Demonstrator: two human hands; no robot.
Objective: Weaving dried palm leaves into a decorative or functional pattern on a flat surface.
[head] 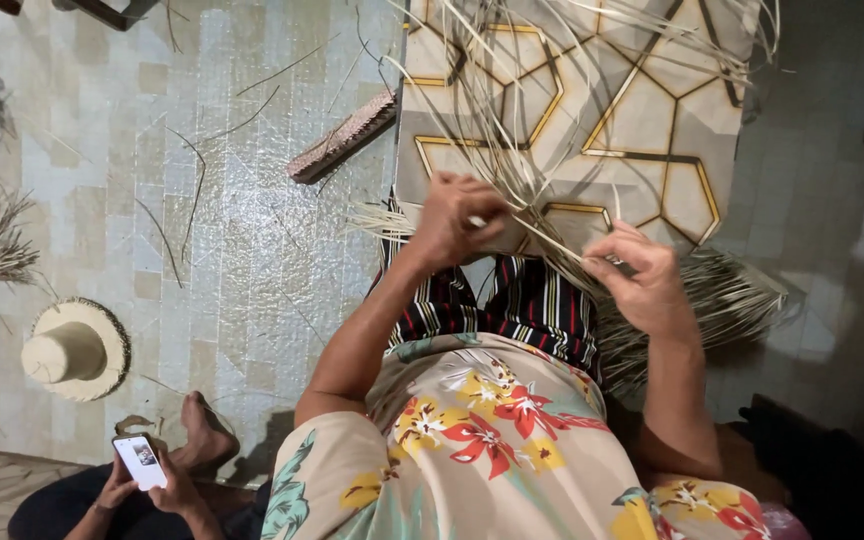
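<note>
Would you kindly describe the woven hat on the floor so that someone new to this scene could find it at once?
Start from the pale tiled floor left of the person's left hand, then look towards the lower left edge of the view. The straw hat lies there alone, above a seated person's phone. Unlike the loose straw strands and the flat brush, it is a finished round shape with a raised crown and frayed brim.
</note>
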